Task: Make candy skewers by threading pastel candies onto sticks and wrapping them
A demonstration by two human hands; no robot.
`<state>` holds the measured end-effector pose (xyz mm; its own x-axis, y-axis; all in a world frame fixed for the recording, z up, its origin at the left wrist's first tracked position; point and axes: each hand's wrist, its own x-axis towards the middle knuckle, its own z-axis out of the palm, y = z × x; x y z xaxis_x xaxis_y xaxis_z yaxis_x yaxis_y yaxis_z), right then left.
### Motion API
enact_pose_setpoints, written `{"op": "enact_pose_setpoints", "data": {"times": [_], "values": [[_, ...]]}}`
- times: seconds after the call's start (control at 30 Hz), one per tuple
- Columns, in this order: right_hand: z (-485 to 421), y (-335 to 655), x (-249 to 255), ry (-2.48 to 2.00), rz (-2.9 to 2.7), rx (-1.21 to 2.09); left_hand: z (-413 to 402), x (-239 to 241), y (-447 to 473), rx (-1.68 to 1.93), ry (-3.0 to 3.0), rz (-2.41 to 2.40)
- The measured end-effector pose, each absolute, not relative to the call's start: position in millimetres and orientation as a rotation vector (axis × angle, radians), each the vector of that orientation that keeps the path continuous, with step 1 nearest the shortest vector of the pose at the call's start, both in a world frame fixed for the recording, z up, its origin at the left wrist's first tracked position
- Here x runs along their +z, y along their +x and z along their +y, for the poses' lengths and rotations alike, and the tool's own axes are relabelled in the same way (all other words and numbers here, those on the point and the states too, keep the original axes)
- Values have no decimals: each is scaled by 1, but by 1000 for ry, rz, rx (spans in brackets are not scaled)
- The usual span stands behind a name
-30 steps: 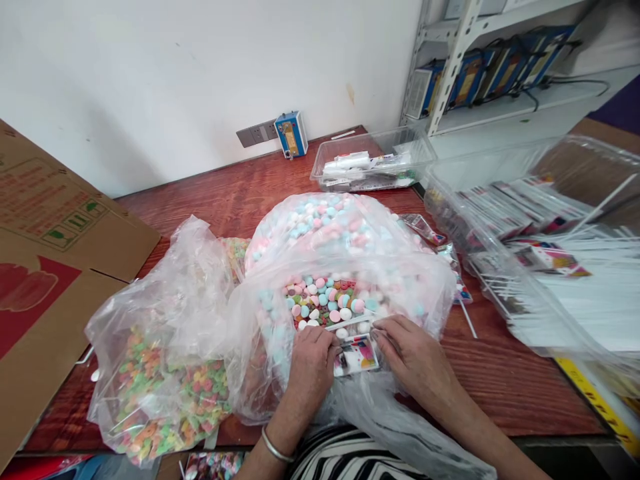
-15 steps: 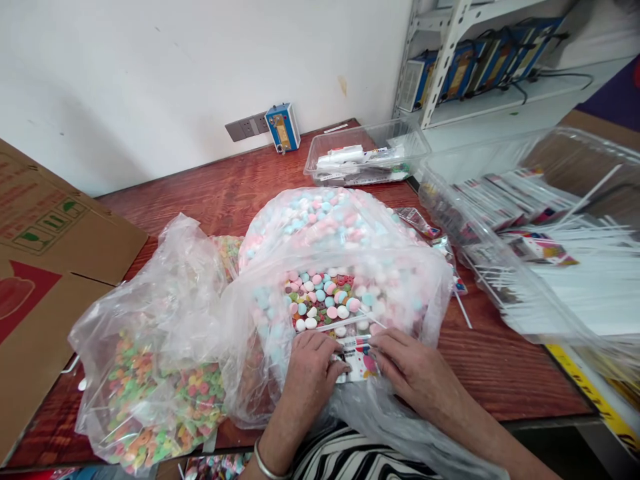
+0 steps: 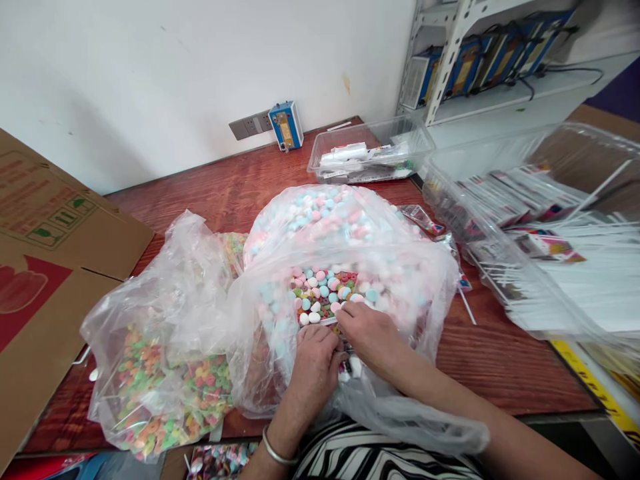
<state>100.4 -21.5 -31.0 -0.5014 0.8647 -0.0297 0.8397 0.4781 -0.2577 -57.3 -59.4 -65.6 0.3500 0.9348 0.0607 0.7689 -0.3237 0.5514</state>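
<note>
Left hand: the left hand (image 3: 316, 360) is curled, thumb and fingers pinching the left edge of a printed packet (image 3: 355, 367).
Right hand: the right hand (image 3: 369, 333) reaches across above the packet, fingers bunched and pointing down near a thin white stick (image 3: 327, 321); whether they grip it I cannot tell.
Printed packet: between the two hands, at the near side of the opened pastel candy bag (image 3: 320, 252), partly hidden by the right hand; whether it is filled or sealed does not show.
Progress: this packet seems midway through handling, being in hand and not set aside; many loose candies (image 3: 323, 293) lie in the bag's mouth.
Other packets: a wrapped packet (image 3: 421, 219) lies just beyond the bag's right side, and more stand in a row in the large clear tray (image 3: 500, 293) among white sticks (image 3: 590, 287).
Left edge: the ring candy bag (image 3: 160, 387) presses close to the pastel bag, with a cardboard box (image 3: 65, 233) beyond it.
Right room: red-brown tabletop (image 3: 515, 373) shows between the right forearm and the tray, giving the most sideways room.
Near edge: crumpled plastic hangs by the striped clothing (image 3: 380, 453), leaving little space toward the body.
</note>
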Motion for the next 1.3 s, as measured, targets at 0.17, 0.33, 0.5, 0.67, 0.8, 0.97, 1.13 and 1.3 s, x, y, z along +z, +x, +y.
{"op": "enact_pose_setpoints", "data": {"times": [0.17,0.33,0.5,0.67,0.8,0.97,1.13,1.3], "values": [[-17,88,-34,-1549,-2652,331,-63,-62,-58,485,2237,1472],[-22,95,-27,-1576,-2687,292,-63,-58,-57,483,2274,1458],[-25,103,-27,-1535,-2689,178,-64,-54,-62,509,2215,1457],[-32,121,-29,-1504,-2535,35,-61,-48,-70,719,1893,1564],[-36,130,-33,-1387,-2365,60,-52,-45,-65,986,1281,1456],[-42,130,-38,-1257,-2320,229,-41,-40,-52,1174,859,1270],[-45,132,-40,-1229,-2264,314,-39,-33,-48,1232,839,1175],[-43,132,-39,-1216,-2253,362,-39,-31,-46,1227,855,1164]]}}
